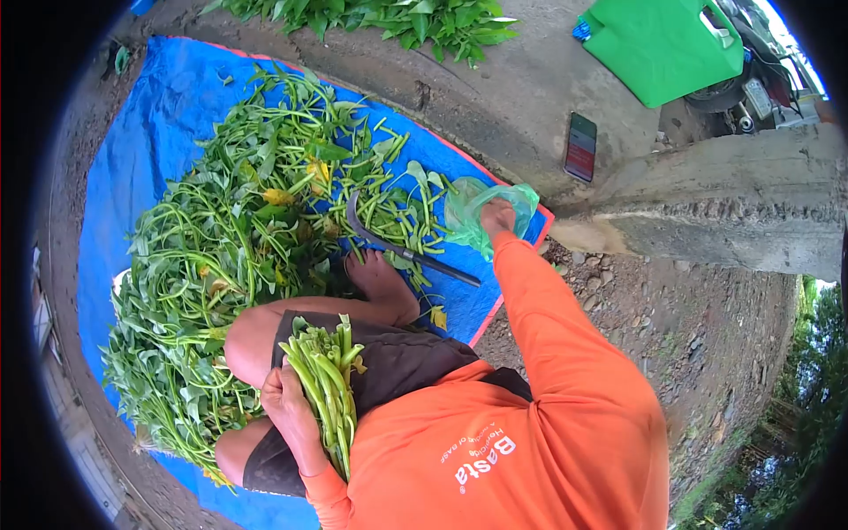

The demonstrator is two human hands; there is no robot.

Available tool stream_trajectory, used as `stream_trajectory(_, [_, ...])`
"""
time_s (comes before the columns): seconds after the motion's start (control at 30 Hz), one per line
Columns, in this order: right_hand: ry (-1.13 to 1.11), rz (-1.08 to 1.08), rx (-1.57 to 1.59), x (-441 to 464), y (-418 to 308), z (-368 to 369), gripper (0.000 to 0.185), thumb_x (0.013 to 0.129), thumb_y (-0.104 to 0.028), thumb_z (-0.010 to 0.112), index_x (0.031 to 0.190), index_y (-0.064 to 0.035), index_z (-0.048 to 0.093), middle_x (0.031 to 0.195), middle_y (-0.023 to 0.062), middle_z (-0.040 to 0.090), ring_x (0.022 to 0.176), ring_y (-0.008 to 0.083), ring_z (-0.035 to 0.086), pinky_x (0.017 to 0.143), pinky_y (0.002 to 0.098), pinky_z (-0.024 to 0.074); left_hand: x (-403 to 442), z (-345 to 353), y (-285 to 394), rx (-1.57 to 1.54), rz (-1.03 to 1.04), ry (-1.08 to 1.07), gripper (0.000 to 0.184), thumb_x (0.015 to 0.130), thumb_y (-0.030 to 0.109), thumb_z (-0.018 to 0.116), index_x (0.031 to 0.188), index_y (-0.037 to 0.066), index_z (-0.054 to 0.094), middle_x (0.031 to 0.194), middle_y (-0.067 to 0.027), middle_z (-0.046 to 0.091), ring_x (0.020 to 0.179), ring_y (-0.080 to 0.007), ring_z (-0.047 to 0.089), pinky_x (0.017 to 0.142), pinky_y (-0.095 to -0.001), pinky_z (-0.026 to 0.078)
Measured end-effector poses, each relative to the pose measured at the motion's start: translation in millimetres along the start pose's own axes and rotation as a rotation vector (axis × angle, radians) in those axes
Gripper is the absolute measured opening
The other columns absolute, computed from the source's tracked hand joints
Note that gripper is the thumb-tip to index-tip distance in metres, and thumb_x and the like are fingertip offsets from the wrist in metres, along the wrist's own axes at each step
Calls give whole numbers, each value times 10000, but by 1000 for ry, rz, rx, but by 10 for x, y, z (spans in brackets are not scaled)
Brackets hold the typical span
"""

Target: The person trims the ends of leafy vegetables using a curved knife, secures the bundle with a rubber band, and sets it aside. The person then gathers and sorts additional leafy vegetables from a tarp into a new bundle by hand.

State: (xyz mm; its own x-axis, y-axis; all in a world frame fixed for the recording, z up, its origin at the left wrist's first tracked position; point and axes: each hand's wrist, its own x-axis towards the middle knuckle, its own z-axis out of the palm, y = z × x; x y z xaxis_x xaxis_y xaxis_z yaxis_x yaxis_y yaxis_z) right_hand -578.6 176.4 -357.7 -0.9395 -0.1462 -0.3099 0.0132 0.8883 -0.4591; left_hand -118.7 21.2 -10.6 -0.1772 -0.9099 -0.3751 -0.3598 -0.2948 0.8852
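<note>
My left hand (287, 402) is closed around a bundle of green leafy-vegetable stems (331, 384) with cut ends, held over my lap. My right arm stretches out to a thin, translucent green plastic bag (464, 208) at the corner of the blue tarp (119, 190). My right hand (497, 216) grips the bag, its fingertips partly hidden by the plastic. Between my foot and the bag lies a sickle (415, 256) with a curved blade and dark handle. Loose cut stems (402, 208) are scattered around it.
A large heap of leafy vines (212, 238) covers much of the tarp. More greens (380, 18) lie on the concrete beyond. A phone (580, 147) rests near a concrete post (724, 199). Behind it are a green jerrycan (662, 49) and part of a vehicle (760, 93).
</note>
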Motion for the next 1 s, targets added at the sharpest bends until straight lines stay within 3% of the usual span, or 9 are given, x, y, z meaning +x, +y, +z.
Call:
stream_trajectory(0.07, [97, -3, 95, -108, -24, -96, 379, 929, -360, 635, 1124, -86, 812, 1191, 241, 760, 1087, 388, 755, 956, 471, 586, 9, 20, -18, 0, 8, 20, 433, 1099, 212, 615, 688, 102, 533, 660, 74, 552, 620, -6, 377, 551, -236, 296])
stream_trajectory(0.27, [91, 39, 274, -356, -18, -474, 309, 851, -301, 777, 1044, -61, 793, 1077, 210, 787, 958, 352, 755, 876, 432, 574, 15, -21, -76, -6, 2, 11, 440, 1094, 202, 619, 681, 113, 496, 656, 79, 526, 615, -8, 358, 545, -238, 282])
stream_trajectory(0.47, [-6, -109, 231, -629, 56, -668, 171, 922, -181, 759, 994, -26, 761, 1031, 185, 795, 956, 289, 766, 850, 401, 580, 36, -112, -194, 20, 38, -25, 456, 1087, 191, 619, 666, 128, 456, 661, 89, 481, 615, -10, 324, 542, -250, 254])
stream_trajectory(0.57, [-1, -120, 463, -934, -64, -927, 130, 971, -126, 717, 1028, -10, 734, 1019, 146, 794, 948, 241, 756, 835, 381, 578, -16, -45, -119, 127, 99, 22, 473, 1086, 207, 617, 668, 102, 421, 662, 76, 423, 642, -44, 327, 548, -289, 277])
stream_trajectory(0.63, [53, -387, 536, -974, 3, -990, 133, 979, -63, 688, 1097, -12, 721, 994, 98, 775, 922, 205, 740, 814, 347, 573, -31, -58, -67, 268, 220, 23, 472, 1086, 214, 614, 683, 71, 415, 675, 53, 391, 678, -77, 347, 569, -325, 316])
stream_trajectory(0.7, [-49, -373, 767, -879, 35, -953, 223, 964, -27, 673, 1184, -10, 704, 926, 92, 759, 854, 168, 717, 843, 338, 579, -64, -50, -44, 309, 187, 41, 482, 1090, 231, 631, 698, 48, 417, 679, 28, 388, 694, -84, 357, 593, -326, 336])
stream_trajectory(0.77, [-334, -160, 1103, -1118, -316, -1314, 208, 945, 7, 685, 1150, 5, 716, 958, 84, 753, 858, 164, 718, 839, 310, 589, -116, -42, 7, 339, 191, 51, 496, 1094, 239, 638, 691, 44, 424, 670, 39, 385, 677, -86, 357, 587, -331, 344])
stream_trajectory(0.8, [-396, -170, 1106, -1225, -494, -1313, 201, 945, 9, 683, 1144, 11, 713, 961, 86, 748, 856, 164, 717, 833, 308, 593, -145, 8, 43, 215, 53, 57, 503, 1096, 244, 646, 682, 62, 425, 656, 52, 380, 654, -72, 343, 570, -322, 326])
stream_trajectory(1.0, [-355, -64, 1006, -990, -518, -1549, 180, 962, -27, 691, 1140, -15, 709, 928, 56, 711, 842, 173, 709, 807, 307, 604, -98, -61, -119, 74, 42, 1, 515, 1103, 248, 648, 651, 107, 446, 633, 85, 391, 611, -39, 301, 523, -295, 264])
